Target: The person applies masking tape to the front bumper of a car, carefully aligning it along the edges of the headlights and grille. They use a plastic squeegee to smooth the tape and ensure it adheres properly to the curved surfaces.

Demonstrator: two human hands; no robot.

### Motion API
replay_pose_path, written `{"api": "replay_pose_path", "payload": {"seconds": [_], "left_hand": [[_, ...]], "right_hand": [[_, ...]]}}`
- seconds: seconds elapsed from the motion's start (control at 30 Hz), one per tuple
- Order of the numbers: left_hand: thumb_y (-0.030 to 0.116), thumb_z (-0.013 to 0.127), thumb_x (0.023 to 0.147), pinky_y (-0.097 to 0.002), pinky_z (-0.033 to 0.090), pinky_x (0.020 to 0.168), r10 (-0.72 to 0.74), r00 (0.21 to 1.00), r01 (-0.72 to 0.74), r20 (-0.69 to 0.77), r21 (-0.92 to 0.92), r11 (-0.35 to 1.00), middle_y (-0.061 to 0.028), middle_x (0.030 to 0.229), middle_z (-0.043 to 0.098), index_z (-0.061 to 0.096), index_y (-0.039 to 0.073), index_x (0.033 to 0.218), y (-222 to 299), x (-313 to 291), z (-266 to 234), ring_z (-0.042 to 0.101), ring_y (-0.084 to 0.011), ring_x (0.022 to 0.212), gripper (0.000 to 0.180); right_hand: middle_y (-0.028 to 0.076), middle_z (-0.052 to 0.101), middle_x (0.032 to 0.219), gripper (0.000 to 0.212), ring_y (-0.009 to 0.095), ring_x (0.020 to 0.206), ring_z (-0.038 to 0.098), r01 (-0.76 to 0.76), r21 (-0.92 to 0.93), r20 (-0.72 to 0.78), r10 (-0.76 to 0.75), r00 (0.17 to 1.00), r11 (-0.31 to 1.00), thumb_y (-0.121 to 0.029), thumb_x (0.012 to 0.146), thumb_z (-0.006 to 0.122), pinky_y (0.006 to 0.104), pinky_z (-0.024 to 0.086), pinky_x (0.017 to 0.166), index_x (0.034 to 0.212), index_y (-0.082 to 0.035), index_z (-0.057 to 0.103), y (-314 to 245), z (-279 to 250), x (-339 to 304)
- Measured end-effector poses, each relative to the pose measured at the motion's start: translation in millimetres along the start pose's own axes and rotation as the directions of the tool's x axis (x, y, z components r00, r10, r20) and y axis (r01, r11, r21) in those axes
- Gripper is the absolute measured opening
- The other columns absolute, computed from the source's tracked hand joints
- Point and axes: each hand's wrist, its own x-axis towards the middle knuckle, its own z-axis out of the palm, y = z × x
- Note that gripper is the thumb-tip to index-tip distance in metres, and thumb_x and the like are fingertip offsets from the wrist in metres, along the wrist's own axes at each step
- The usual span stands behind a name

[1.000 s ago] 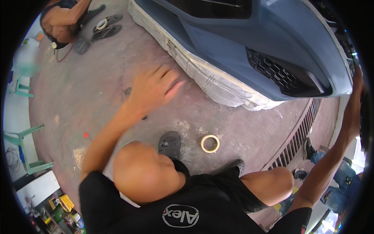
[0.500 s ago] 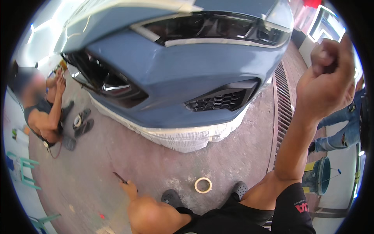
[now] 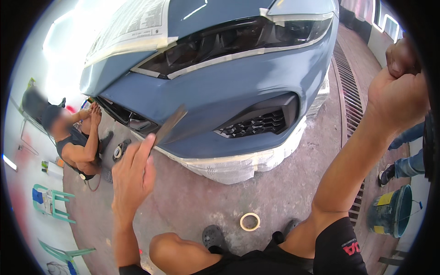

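My left hand (image 3: pixel 133 176) is raised before the blue-grey front bumper (image 3: pixel 201 103) of a car, its fingers closed round a putty knife with a flat, thin blade (image 3: pixel 172 123). The blade tilts up to the right and overlaps the bumper in view; whether it touches cannot be told. At the far right, my right hand (image 3: pixel 396 91) is held up with curled fingers; anything inside them is hidden. Pale masking tape borders the dark headlight (image 3: pixel 224 43). Below it sits a black honeycomb grille (image 3: pixel 263 119). White masking sheet (image 3: pixel 243 169) wraps the bumper's lower edge.
A masking tape roll (image 3: pixel 241 222) lies on the floor near my shoes. At left a co-worker (image 3: pixel 78 144) crouches near green stools (image 3: pixel 59 201). A floor grate (image 3: pixel 350 91) runs along the right, beside a bucket (image 3: pixel 389 213) and another person's jeans (image 3: pixel 408 160).
My left hand has risen from low beside my knee to the bumper's front, bringing the putty knife up. My right hand has shifted slightly right and down. The view has shifted too.
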Motion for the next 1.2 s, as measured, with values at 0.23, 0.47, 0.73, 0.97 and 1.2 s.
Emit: {"api": "replay_pose_path", "payload": {"seconds": [0.23,0.47,0.73,0.97,1.2], "left_hand": [[-0.003,0.076,0.091,-0.0407,0.06,0.069,0.22,0.975,-0.217,-0.015,0.114,0.97,-0.0086,0.116,0.072,0.065,0.012,0.157,8,87,24,0.074,-0.0287,0.091,0.068],[-0.001,0.078,0.091,-0.0411,0.06,0.068,0.232,0.973,-0.231,0.013,0.149,0.961,-0.0074,0.111,0.07,0.064,0.012,0.157,9,114,34,0.073,-0.0273,0.091,0.069],[0.0,0.081,0.09,-0.0389,0.062,0.069,0.275,0.961,-0.269,-0.001,0.219,0.938,-0.0059,0.11,0.067,0.064,0.013,0.158,16,130,42,0.073,-0.0241,0.093,0.071],[0.002,0.077,0.094,-0.0432,0.062,0.073,0.157,0.987,-0.163,0.043,0.237,0.958,-0.0076,0.113,0.068,0.064,0.013,0.156,-7,105,25,0.075,-0.0282,0.096,0.065],[0.004,0.076,0.096,-0.0437,0.062,0.075,0.056,0.994,-0.08,0.09,0.293,0.953,-0.007,0.115,0.068,0.064,0.014,0.156,-25,86,3,0.075,-0.0285,0.098,0.063]], "right_hand": [[0.004,0.063,0.076,0.047,0.012,0.064,0.051,-0.042,0.054,0.005,0.042,0.999,0.998,-0.044,0.117,0.064,0.0272,0.036,0.062,0.103,-0.004,0.083,4,-20,14],[0.005,0.064,0.076,0.047,0.011,0.065,0.052,-0.052,-0.005,-0.044,0.052,0.998,0.999,-0.044,0.117,0.064,0.0265,0.037,0.062,0.106,-0.003,0.084,7,-27,17],[0.004,0.063,0.075,0.048,0.011,0.064,0.051,-0.023,-0.042,-0.056,0.021,0.998,0.999,-0.043,0.118,0.063,0.0266,0.037,0.062,0.107,-0.002,0.084,2,-19,9],[0.004,0.061,0.075,0.048,0.011,0.063,0.049,-0.016,0.016,-0.044,0.017,0.999,1.0,-0.042,0.119,0.062,0.0269,0.036,0.062,0.108,-0.001,0.085,1,-12,7],[0.004,0.06,0.076,0.051,0.011,0.064,0.046,-0.015,0.047,0.02,0.014,1.0,0.999,-0.044,0.12,0.059,0.0285,0.032,0.061,0.108,0.0,0.083,2,-6,8]]}}
